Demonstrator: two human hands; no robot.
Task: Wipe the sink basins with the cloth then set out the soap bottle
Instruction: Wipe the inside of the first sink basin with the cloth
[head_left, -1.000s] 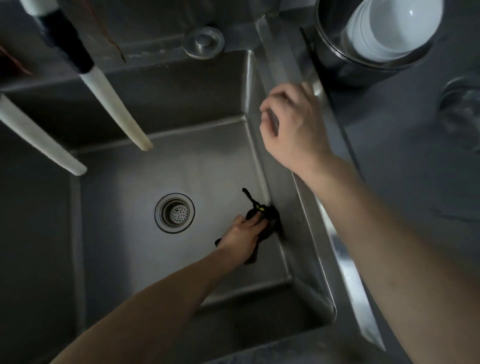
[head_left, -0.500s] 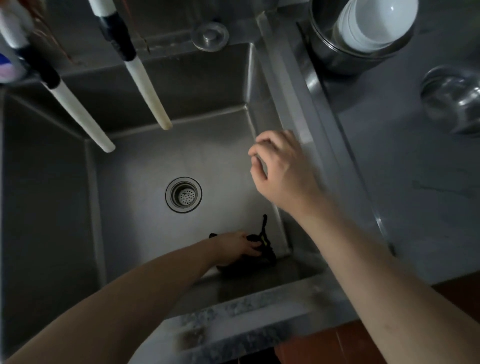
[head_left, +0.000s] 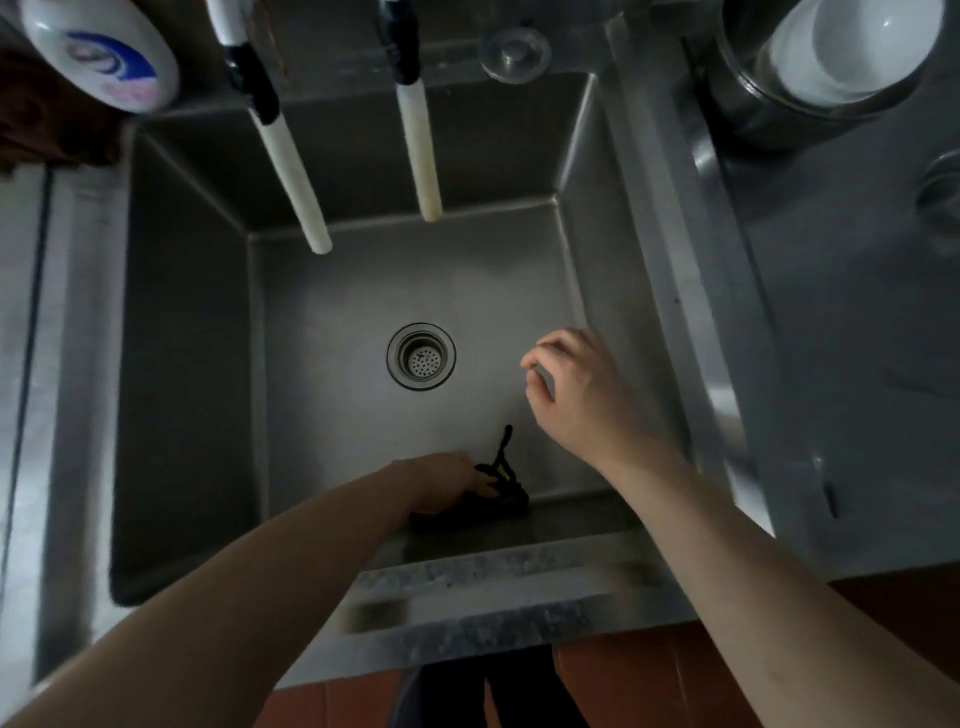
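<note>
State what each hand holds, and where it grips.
Left hand presses down on the dark cloth, covering its left part. Right hand holds nothing, fingers curled.

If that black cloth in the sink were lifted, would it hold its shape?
Probably not. The black cloth lies crumpled under the left hand, with a thin strand trailing off, so it likely droops. Against the steel sink basin it probably slides easily.

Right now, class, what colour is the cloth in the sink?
Black, with a small yellow-green mark; the cloth shows best in the head view.

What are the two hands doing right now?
Left hand: closed on the black cloth on the basin floor.
Right hand: fingers loosely curled, holding nothing.
</note>
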